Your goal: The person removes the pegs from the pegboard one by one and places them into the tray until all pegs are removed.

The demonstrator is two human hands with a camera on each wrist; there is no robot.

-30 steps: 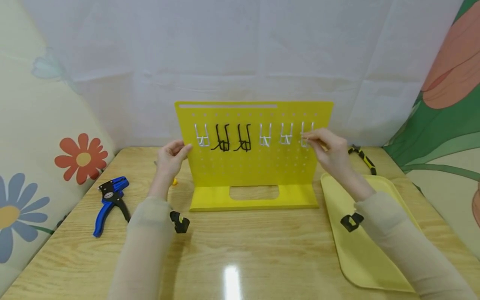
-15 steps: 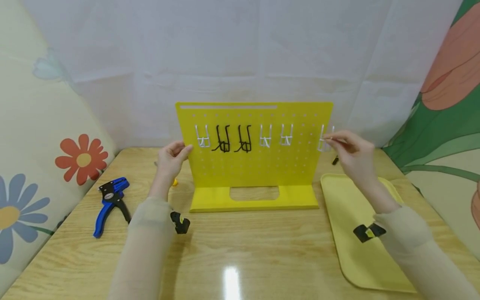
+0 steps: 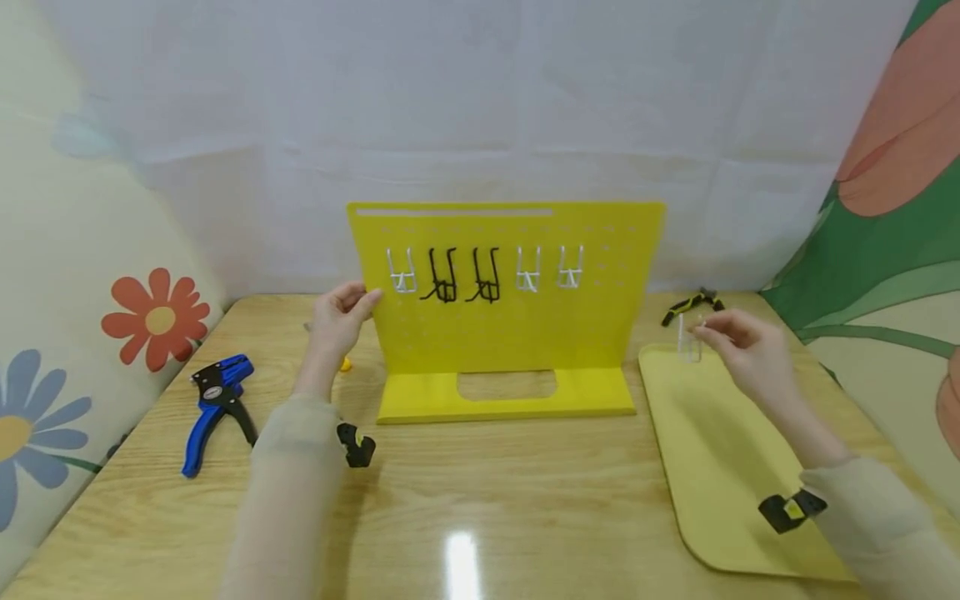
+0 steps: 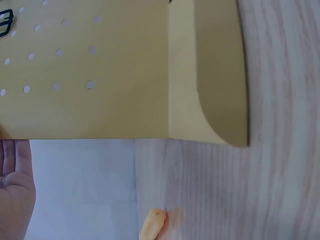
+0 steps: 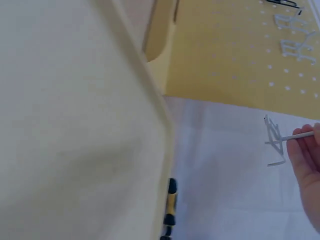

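A yellow pegboard stands upright on its base in the head view. My left hand grips its left edge, thumb in front and fingers behind. Three white hooks, among them the leftmost white hook, and two black hooks, one being the left black hook, hang in a row on it. Over the far end of the tray, my right hand pinches a white pegboard hook. In the right wrist view that hook is held by its prong, away from the board.
A pale yellow tray lies at the right, with black-and-yellow pliers behind it. Blue-and-black wire strippers lie at the left. A small orange-yellow thing sits behind the left hand. White cloth hangs behind the table.
My right hand has drawn the rightmost white hook off the pegboard and carried it right and down over the tray. My left hand stays at the board's edge.
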